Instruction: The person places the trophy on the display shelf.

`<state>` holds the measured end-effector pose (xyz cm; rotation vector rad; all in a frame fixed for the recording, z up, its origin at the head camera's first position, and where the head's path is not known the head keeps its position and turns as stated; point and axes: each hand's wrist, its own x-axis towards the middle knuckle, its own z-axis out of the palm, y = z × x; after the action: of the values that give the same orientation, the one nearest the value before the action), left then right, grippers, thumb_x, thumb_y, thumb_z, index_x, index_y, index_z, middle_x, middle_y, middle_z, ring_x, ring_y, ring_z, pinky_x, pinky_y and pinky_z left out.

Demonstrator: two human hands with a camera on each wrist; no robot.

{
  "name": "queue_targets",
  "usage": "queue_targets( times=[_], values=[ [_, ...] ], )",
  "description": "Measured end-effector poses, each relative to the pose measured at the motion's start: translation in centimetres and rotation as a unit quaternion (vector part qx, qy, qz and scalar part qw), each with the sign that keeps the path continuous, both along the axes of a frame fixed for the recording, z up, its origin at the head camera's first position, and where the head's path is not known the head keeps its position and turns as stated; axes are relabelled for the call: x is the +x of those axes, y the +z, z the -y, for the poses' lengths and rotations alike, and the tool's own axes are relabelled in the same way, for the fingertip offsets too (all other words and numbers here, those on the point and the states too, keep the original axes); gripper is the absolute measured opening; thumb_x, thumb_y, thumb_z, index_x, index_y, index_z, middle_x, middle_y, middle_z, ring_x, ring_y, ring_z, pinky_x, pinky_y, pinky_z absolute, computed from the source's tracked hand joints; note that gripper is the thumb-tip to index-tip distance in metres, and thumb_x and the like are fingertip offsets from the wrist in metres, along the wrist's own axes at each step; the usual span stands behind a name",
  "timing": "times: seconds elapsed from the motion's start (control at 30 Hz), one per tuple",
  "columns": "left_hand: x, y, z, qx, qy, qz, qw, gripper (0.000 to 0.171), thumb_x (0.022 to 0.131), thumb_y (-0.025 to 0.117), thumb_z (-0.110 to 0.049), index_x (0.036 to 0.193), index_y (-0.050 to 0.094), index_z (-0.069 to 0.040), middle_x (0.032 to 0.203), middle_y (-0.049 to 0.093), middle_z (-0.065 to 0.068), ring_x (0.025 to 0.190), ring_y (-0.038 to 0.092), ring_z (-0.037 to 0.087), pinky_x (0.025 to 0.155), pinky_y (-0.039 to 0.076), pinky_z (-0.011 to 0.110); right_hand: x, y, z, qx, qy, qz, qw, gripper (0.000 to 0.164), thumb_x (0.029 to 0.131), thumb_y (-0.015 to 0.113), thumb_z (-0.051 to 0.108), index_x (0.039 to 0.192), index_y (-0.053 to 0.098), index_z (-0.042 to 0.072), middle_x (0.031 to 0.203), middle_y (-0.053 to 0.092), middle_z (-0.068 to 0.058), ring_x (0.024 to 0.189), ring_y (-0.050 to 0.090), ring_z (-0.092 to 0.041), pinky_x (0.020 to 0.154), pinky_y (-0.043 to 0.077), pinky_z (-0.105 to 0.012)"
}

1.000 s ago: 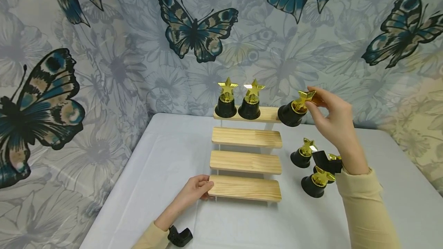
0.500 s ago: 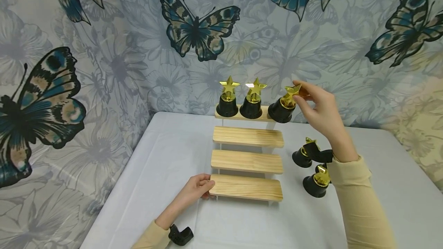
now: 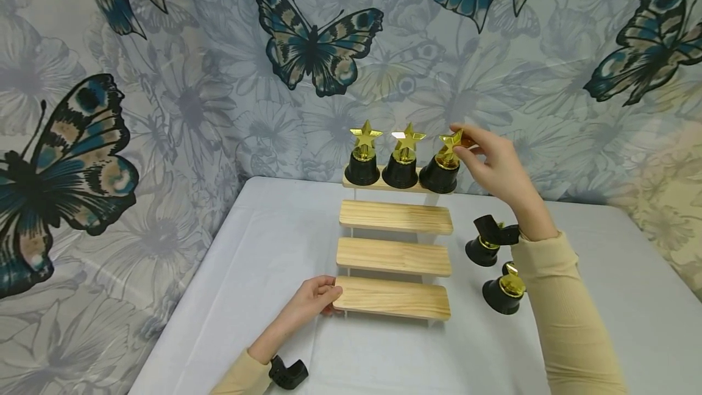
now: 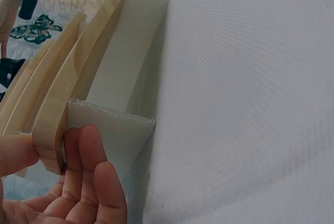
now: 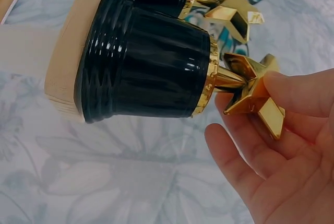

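A star trophy (image 5: 156,62) with a black base and gold star stands at the right end of the top wooden shelf, its base on the board in the right wrist view. My right hand (image 3: 490,160) pinches its star between thumb and fingers. Two more star trophies (image 3: 362,154) (image 3: 403,157) stand to its left on the same shelf. My left hand (image 3: 312,300) grips the left end of the lowest wooden shelf (image 3: 392,298), thumb above and fingers beneath, as the left wrist view (image 4: 86,172) shows.
The stepped stand has bare middle shelves (image 3: 396,217) (image 3: 393,256) on white supports. Right of it, several star trophies (image 3: 501,294) stand on the white-covered table (image 3: 263,230), partly hidden by the right wrist's black strap. A butterfly-patterned cloth (image 3: 181,108) hangs behind.
My right hand has moved left with the trophy, from past the shelf's right end onto the top shelf beside the other two. My left hand keeps its grip on the lowest shelf.
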<state>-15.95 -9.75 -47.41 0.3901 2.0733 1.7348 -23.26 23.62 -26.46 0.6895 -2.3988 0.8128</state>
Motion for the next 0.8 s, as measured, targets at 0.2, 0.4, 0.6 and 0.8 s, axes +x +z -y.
queue_targets(
  times=[0.2,0.4,0.6,0.8],
  values=[
    [-0.1,-0.2,-0.1,-0.001,0.004,0.001,1.0000,0.051,0.096,0.053,-0.024,0.123,0.044,0.018,0.085,0.066,0.010,0.067,0.059,0.015,0.063,0.053,0.032,-0.6,-0.1,-0.1,0.007,0.005,0.022,1.000,0.036,0.093,0.054,0.003,0.129,0.052,-0.002,0.106,0.061,-0.015,0.089,0.052,-0.016,0.077,0.041,-0.016],
    [-0.1,0.0,-0.2,-0.004,0.004,-0.005,1.0000,0.047,0.097,0.052,-0.018,0.123,0.042,0.020,0.085,0.066,0.010,0.067,0.059,0.018,0.063,0.052,0.035,-1.1,-0.1,0.0,0.014,-0.002,0.036,0.999,0.036,0.094,0.053,0.005,0.129,0.051,-0.001,0.102,0.060,-0.013,0.089,0.052,-0.020,0.080,0.045,-0.029],
    [0.9,2.7,-0.3,-0.004,0.002,-0.003,1.0000,0.042,0.096,0.051,-0.012,0.120,0.044,0.022,0.086,0.065,0.013,0.068,0.060,0.020,0.066,0.052,0.042,-1.3,0.0,0.1,0.008,0.001,0.055,0.998,0.037,0.095,0.051,0.006,0.131,0.049,-0.002,0.100,0.059,-0.015,0.090,0.051,-0.024,0.081,0.045,-0.043],
    [0.9,2.6,-0.3,-0.005,0.000,-0.004,1.0000,0.041,0.096,0.051,-0.012,0.120,0.044,0.021,0.084,0.065,0.012,0.069,0.060,0.024,0.066,0.052,0.043,-1.4,0.2,0.1,0.006,0.001,0.067,0.998,0.037,0.096,0.050,0.008,0.132,0.049,-0.001,0.101,0.059,-0.015,0.090,0.051,-0.024,0.081,0.044,-0.042]
  ],
)
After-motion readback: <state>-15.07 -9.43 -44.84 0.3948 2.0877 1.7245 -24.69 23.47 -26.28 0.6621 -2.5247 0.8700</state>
